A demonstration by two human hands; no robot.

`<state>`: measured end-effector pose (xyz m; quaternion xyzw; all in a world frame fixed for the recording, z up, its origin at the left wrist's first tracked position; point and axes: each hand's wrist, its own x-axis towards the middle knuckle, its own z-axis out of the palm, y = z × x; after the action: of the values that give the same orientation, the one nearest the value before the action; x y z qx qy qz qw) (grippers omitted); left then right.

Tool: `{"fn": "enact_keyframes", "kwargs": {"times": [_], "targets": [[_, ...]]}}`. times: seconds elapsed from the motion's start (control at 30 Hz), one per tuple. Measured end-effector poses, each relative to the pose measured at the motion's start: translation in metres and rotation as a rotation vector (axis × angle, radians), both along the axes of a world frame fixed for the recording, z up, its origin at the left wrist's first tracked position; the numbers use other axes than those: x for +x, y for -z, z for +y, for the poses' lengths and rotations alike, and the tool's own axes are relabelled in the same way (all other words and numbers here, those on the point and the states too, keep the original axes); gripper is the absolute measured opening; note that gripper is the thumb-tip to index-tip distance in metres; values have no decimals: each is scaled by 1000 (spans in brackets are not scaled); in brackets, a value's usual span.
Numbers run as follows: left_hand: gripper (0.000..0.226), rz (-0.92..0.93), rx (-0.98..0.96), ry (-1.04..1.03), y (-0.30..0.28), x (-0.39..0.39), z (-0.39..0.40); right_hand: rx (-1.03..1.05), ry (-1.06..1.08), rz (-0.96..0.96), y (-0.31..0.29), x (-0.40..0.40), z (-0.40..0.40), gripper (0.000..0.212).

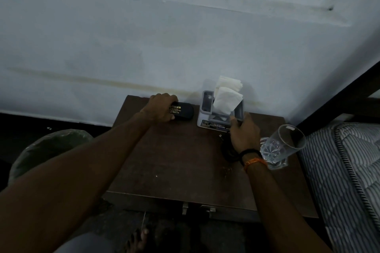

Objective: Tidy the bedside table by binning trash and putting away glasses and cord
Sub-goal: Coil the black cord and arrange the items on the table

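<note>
The black glasses case (182, 111) lies at the back of the brown bedside table (174, 160), its long axis running left to right along the wall, gold lettering facing up; the left hand (159, 110) grips its left end, fingers curled over it; the right hand (243, 134) pinches the near edge of a grey tissue holder (216, 113), which has white tissues (226, 96) standing in it; a dark coiled cord (228, 150) lies under that wrist; a clear glass (281, 146) stands just right; a lined bin (51, 150) sits left of the table.

left hand (161, 109) grips glasses case (182, 111) | right hand (243, 135) touches organizer (206, 107)
</note>
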<state>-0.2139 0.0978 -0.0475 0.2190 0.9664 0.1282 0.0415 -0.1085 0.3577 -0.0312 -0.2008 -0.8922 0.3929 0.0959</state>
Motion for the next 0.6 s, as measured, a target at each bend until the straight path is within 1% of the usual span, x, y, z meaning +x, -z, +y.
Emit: {"fn": "enact_keyframes", "kwargs": {"times": [0.27,0.43,0.6], "targets": [[59,-39,21,-65,-5,11,-34,34,-100,22,2,-4,-19,30],[60,-40,-7,-104,-8,19,-56,45,-156,35,1,-7,-34,26],[61,-66,13,-125,-9,21,-63,61,-217,13,-1,-7,-41,27]]}}
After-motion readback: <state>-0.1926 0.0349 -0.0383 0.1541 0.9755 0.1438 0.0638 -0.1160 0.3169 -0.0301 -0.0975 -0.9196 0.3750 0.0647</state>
